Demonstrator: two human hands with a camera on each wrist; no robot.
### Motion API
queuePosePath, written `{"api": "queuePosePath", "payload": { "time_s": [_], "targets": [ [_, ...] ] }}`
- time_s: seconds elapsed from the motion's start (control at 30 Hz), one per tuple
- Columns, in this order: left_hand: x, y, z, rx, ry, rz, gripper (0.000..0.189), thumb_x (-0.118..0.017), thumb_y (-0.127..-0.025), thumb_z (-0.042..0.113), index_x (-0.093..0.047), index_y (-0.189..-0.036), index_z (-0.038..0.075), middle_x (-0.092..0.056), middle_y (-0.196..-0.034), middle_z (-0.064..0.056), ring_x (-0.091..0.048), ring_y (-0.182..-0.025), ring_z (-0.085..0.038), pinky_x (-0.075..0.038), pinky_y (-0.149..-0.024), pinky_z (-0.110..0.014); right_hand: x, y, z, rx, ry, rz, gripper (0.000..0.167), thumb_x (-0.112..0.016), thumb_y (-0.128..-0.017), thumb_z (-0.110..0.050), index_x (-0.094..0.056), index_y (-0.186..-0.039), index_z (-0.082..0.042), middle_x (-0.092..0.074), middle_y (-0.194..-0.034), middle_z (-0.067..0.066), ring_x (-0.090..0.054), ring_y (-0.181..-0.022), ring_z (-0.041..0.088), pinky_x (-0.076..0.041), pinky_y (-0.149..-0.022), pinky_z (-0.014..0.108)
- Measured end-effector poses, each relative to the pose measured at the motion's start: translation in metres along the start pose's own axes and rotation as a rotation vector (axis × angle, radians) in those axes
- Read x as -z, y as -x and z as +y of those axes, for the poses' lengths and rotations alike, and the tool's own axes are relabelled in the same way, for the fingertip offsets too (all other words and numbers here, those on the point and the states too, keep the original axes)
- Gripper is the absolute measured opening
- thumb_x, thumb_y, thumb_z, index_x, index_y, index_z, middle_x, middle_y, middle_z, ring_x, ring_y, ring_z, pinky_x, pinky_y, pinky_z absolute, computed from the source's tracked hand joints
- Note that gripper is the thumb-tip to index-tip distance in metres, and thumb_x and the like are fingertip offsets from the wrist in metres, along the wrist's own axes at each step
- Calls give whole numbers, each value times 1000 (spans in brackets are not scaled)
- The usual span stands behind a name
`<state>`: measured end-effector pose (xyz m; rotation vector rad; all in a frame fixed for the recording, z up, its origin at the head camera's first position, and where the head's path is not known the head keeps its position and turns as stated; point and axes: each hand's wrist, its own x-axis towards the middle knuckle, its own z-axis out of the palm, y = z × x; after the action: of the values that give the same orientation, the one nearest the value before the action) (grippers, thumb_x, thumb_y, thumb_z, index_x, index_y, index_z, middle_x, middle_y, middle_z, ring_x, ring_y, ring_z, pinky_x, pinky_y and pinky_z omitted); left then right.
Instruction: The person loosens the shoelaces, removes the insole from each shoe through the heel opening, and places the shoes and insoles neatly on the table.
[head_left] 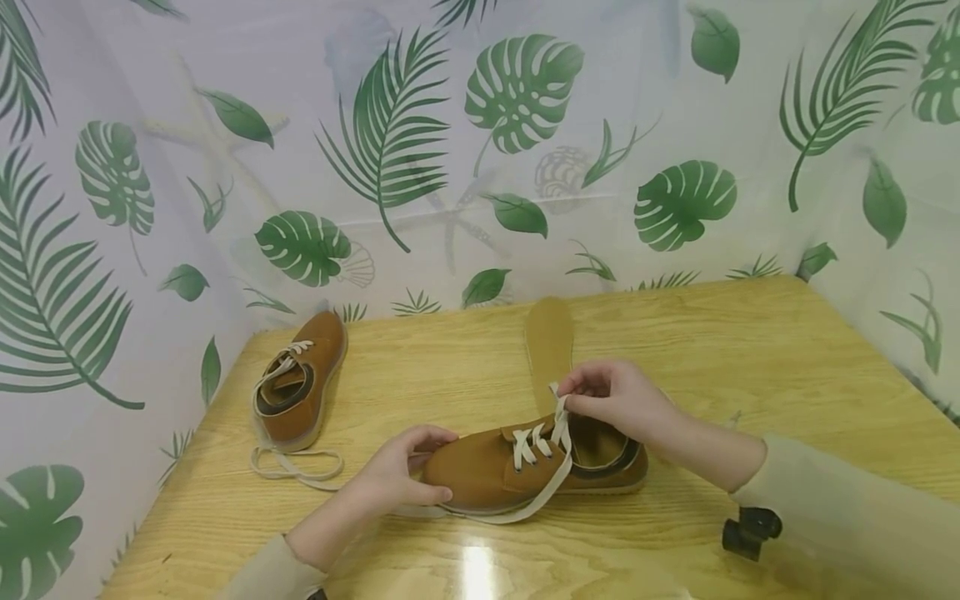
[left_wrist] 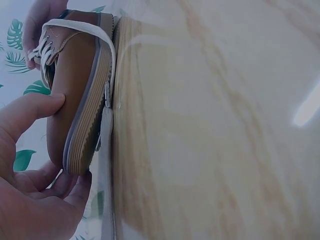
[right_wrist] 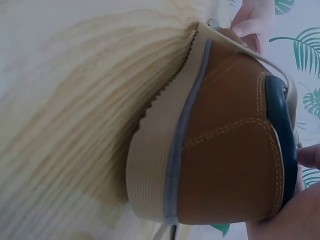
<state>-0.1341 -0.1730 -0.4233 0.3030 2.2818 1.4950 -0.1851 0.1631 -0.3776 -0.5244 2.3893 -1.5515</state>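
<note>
The tabletop (head_left: 420,367) spreads widest to the right of the brown lace-up shoe (head_left: 472,471) and on its near side; behind it, the back edge meets the leaf-print curtain (head_left: 517,175), and a flat tan insole (head_left: 550,333) stretches from just beyond the shoe's mouth to that edge. The shoe lies sole down, toe to the left. To its left and farther back, near the side edge, sits a second shoe (head_left: 300,383), with a loose loop of lace (head_left: 300,475) between the two. The left hand (head_left: 393,475) holds the toe, its fingers curled round the far side and thumb on the near side; the right hand (head_left: 618,396), above the shoe's mouth, pinches a cream shoelace (head_left: 561,425) between thumb and fingers. The left wrist view adds the ribbed sole (left_wrist: 85,135) and flat lace running along the tabletop beside it; the right wrist view adds the heel's double stitching and the thick dark collar (right_wrist: 282,135), with the pinched lace itself hidden there. Inside the shoe's mouth a brown lining shows in the head view; the second shoe's mouth shows its tongue within a dark collar. Whether the loop joins the front shoe's lace cannot be told.
</note>
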Motion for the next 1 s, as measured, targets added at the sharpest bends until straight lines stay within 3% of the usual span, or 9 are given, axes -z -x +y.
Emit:
{"api": "queuePosePath", "payload": {
  "time_s": [0.17,0.3,0.5,0.67,0.8,1.0],
  "targets": [
    [0,0,-1,-2,2,-3,65,-83,-86,-2,-55,-146,3,-56,-148,-20,-51,-142,-47,-46,-121,-59,2,-2,-1,19,30,-18,14,-70,-100,-8,-77,-108,1,-77,-113,17,-66,-92,8,-57,-83,18],
    [1,-1,-1,-7,-13,-2,65,-83,-86,0,-55,-146,3,-57,-148,-19,-51,-142,-46,-44,-122,-60,3,-3,-1,-9,24,-18,14,-69,-100,-10,-74,-105,2,-76,-100,6,-64,-88,9,-57,-81,21],
    [1,0,-1,-2,-12,0,66,-83,-86,-1,-56,-145,3,-57,-148,-19,-51,-142,-46,-44,-122,-60,5,-2,2,-44,-156,-26,16,-65,-101,-9,-70,-106,5,-71,-89,-9,-66,-84,6,-60,-81,24],
    [1,0,1,-4,-15,-1,66,-83,-86,-1,-56,-145,3,-57,-147,-20,-51,-141,-46,-45,-122,-60,8,0,6,-27,-270,-52,7,-60,-97,-5,-67,-98,-2,-70,-86,-13,-65,-82,3,-59,-80,21],
    [1,-1,1,-4,-22,-1,65,-83,-86,-1,-56,-145,3,-57,-147,-19,-52,-141,-45,-44,-122,-61,8,0,5,-16,-277,-68,6,-60,-97,-6,-66,-96,-6,-68,-83,-14,-62,-78,3,-58,-78,21],
    [1,-1,1,-10,-23,2,65,-83,-85,-2,-57,-144,3,-58,-145,-18,-52,-140,-42,-43,-123,-60,9,0,2,-35,-239,-80,14,-65,-101,-10,-69,-105,3,-70,-86,-13,-62,-78,3,-57,-77,22]
  ]
}}
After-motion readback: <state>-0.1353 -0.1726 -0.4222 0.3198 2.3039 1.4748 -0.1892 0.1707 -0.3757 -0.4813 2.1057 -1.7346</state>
